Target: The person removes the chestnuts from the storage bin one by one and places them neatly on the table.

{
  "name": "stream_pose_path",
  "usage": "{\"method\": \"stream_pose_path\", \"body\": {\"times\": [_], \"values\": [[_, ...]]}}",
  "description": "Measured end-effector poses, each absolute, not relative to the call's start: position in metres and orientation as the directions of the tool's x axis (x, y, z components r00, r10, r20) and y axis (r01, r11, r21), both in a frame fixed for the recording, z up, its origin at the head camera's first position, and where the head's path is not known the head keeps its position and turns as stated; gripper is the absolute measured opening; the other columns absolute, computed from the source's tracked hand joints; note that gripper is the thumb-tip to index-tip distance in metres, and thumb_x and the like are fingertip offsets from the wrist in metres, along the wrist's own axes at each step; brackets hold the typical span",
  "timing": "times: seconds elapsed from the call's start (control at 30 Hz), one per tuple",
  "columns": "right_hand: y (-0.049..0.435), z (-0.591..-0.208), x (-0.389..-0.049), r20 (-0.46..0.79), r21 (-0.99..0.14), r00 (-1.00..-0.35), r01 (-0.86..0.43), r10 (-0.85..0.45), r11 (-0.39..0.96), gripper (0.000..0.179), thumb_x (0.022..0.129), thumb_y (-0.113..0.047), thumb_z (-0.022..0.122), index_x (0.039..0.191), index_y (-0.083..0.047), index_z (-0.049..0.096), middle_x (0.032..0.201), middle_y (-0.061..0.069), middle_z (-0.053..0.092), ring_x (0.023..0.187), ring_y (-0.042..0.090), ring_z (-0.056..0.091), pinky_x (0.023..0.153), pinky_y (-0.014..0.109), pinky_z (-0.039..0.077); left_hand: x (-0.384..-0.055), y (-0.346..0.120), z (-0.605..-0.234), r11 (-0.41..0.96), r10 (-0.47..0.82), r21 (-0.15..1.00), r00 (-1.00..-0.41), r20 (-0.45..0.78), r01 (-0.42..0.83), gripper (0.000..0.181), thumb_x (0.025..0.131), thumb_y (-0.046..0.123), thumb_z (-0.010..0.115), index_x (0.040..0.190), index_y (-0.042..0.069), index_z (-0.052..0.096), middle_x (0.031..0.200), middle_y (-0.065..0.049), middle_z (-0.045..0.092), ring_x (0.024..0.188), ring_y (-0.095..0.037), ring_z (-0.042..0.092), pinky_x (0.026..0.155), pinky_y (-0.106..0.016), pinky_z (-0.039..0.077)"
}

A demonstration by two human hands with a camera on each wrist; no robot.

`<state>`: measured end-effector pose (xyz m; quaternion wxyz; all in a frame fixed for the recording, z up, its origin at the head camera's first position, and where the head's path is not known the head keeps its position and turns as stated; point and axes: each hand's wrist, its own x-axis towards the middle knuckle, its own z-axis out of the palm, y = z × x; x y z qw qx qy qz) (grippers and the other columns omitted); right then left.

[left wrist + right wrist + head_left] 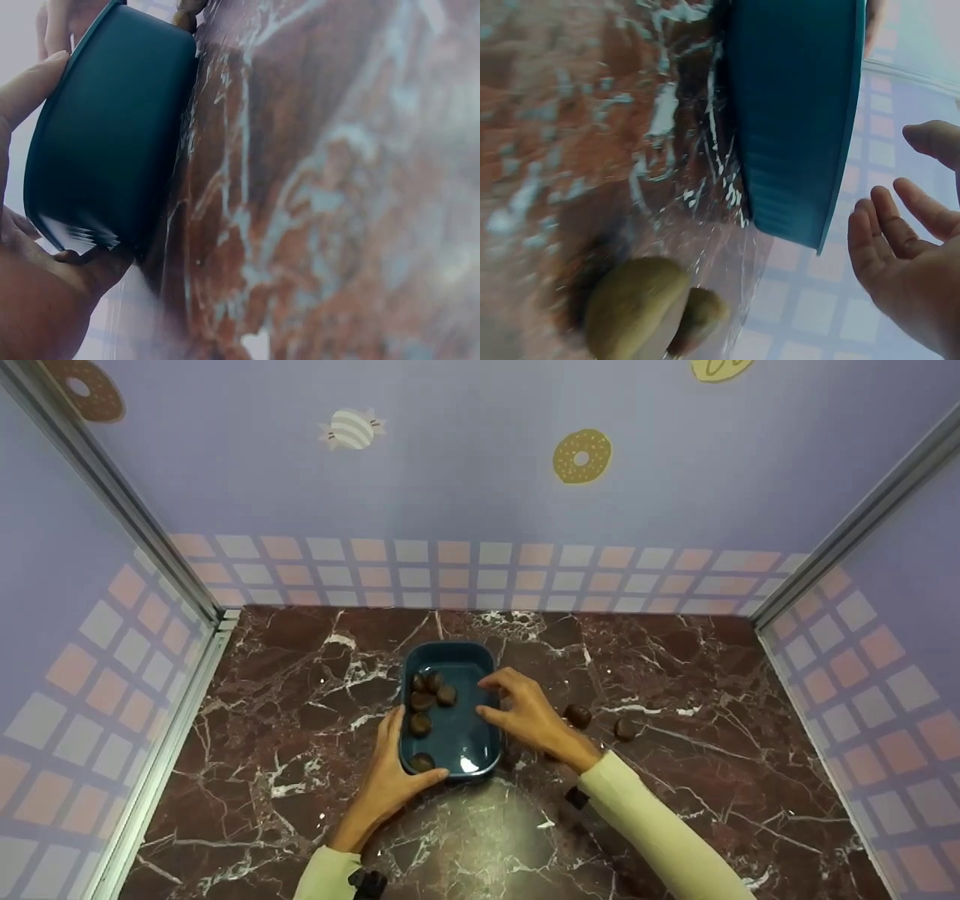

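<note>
A deep teal rectangular dish (461, 739) with rounded corners stands on the marbled surface. Several shiny brown chestnuts (446, 695) lie in it, mostly along its left side. My left hand (391, 780) grips the dish's near left corner, thumb on the front edge and fingers along the left wall. Over the right rim hovers my right hand (529, 712), thumb and fingers apart with nothing between them. Its wrist view shows those fingers loosely bent beside the dish wall (795, 112). Two chestnuts, one nearer (577, 715) and one farther right (625, 728), lie beside the right hand.
Dark red marbled tabletop (285, 825) surrounds the dish. Behind it rises a lilac wall (465, 457) with donut and candy prints and a checked band. Side panels with metal edge rails (161, 765) close in the left and right.
</note>
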<state>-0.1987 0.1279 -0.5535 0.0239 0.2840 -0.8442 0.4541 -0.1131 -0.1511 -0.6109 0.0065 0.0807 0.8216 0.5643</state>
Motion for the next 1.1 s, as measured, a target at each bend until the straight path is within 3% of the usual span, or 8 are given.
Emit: {"method": "stream_pose_path", "body": {"times": [0.17,0.43,0.77,1.1], "values": [[0.11,-0.555,-0.212,0.267,-0.732,-0.827,-0.508,-0.494,0.454,0.039,0.096,-0.009,0.087,0.13,0.002,0.072,0.125,0.016,0.071,0.113,0.033,0.072,0.097,0.048,0.061,-0.111,-0.15,-0.612,0.331,0.138,0.937,-0.988,0.072,0.115,0.137,0.079,0.029,0.103,0.175,-0.001,0.01,0.178,-0.031,0.007,0.163,-0.054,0.015,0.125,-0.076,0.021],[0.088,-0.559,-0.23,0.153,-0.762,-0.827,-0.448,-0.541,0.469,0.046,0.095,-0.004,0.086,0.135,0.01,0.068,0.13,0.024,0.066,0.119,0.042,0.071,0.103,0.052,0.06,-0.108,-0.144,-0.617,0.276,0.137,0.951,-0.985,0.101,0.136,0.141,0.078,0.025,0.104,0.175,-0.002,0.004,0.178,-0.031,0.005,0.163,-0.053,0.012,0.126,-0.074,0.017],[0.076,-0.563,-0.241,0.122,-0.739,-0.83,-0.443,-0.545,0.509,0.05,0.093,-0.003,0.088,0.136,0.01,0.068,0.13,0.025,0.067,0.118,0.04,0.071,0.102,0.05,0.06,-0.108,-0.145,-0.622,0.257,0.135,0.958,-0.986,0.099,0.131,0.139,0.079,0.021,0.103,0.176,0.001,0.004,0.179,-0.027,0.005,0.164,-0.049,0.011,0.127,-0.072,0.016],[0.075,-0.562,-0.242,0.075,-0.627,-0.787,-0.514,-0.612,0.585,0.045,0.096,-0.003,0.085,0.137,0.006,0.069,0.128,0.024,0.065,0.114,0.037,0.067,0.1,0.049,0.059,-0.107,-0.145,-0.621,0.249,0.134,0.964,-0.989,0.058,0.091,0.139,0.082,0.026,0.101,0.178,0.007,0.003,0.182,-0.021,0.005,0.165,-0.045,0.013,0.127,-0.07,0.018]]}}
